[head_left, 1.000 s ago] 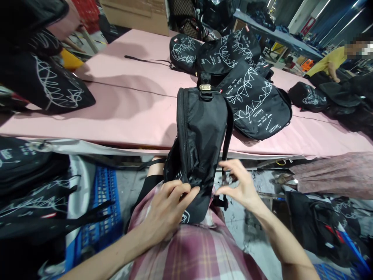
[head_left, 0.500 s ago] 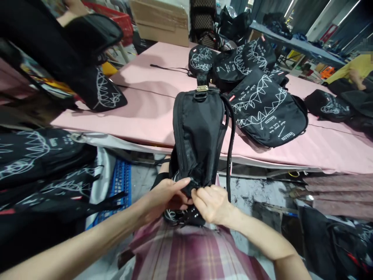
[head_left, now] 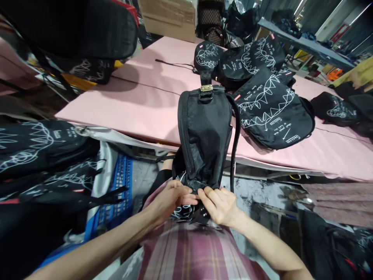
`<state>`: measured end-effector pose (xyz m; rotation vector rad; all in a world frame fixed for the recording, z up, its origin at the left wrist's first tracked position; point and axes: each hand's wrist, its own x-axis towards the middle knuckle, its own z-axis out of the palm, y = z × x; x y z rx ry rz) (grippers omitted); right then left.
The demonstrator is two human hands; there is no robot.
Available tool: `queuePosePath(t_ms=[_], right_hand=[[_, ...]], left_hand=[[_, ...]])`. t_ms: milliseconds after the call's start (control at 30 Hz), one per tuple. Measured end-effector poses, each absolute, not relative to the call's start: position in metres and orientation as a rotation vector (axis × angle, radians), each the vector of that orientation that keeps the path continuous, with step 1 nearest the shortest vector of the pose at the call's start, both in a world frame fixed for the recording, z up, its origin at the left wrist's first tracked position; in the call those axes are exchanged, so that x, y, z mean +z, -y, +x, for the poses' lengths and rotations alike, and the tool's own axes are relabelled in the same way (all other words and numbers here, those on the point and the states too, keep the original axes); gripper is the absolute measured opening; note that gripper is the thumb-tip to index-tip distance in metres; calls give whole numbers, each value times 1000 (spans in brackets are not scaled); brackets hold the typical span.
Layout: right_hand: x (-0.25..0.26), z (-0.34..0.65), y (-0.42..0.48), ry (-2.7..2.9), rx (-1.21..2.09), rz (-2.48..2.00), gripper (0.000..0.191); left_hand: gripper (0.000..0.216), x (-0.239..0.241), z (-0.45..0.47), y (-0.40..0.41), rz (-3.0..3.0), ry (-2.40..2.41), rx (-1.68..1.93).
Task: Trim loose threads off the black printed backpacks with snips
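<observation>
A black backpack (head_left: 208, 132) leans from my lap up against the near edge of the pink table, with a metal buckle (head_left: 206, 88) at its top end. My left hand (head_left: 177, 196) pinches the gathered fabric at the bag's lower end, its fingers closed. Beside it my right hand (head_left: 218, 203) grips the same fabric with curled fingers, the fingertips of both hands almost touching. White line print shows on the part of the bag below my left hand. What exactly lies under the fingertips is hidden.
Printed black bags (head_left: 271, 112) lie on the pink table (head_left: 140, 105). More bags (head_left: 43, 155) are piled at left above a blue crate (head_left: 121, 182). A large black bag (head_left: 110, 31) is at upper left. Behind stands a cardboard box (head_left: 169, 17). Part of another person (head_left: 357, 74) shows at far right.
My left fingers have shifted and drawn together on the fabric, while my right hand keeps its grip. The black bag at upper left has been raised and moved right. The view has shifted slightly.
</observation>
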<state>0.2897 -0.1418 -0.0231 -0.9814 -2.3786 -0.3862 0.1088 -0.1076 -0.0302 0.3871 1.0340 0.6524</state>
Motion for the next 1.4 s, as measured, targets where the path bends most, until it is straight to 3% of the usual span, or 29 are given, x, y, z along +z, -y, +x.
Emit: queuePosePath(t_ms=[100, 267, 433, 533, 700, 867, 1033, 1200, 1400], right_hand=[[-23, 291, 142, 2293, -215, -998, 27], [-20, 299, 132, 1777, 496, -1032, 20], [-42, 289, 94, 1485, 757, -1295, 16], [-62, 266, 70, 1593, 874, -1282, 30], [-81, 243, 38, 1752, 873, -1322, 38], [-79, 240, 24, 1773, 853, -1417, 31], [-69, 240, 35, 1822, 844, -1389, 37], [-78, 246, 43, 1890, 492, -1354, 19], [-89, 249, 45, 2009, 92, -1330, 17]], left_hand=[[29, -16, 113, 105, 402, -1103, 653], [23, -12, 88, 80, 545, -1094, 511], [52, -46, 33, 26, 1041, -1580, 683], [61, -77, 16, 2, 1196, -1691, 628], [65, -112, 17, -9, 1261, -1808, 665], [51, -99, 13, 15, 1334, -1934, 921], [18, -78, 31, 47, 2480, -1716, 1009], [19, -71, 51, 44, 2878, -1718, 883], [14, -68, 59, 40, 2876, -1682, 833]])
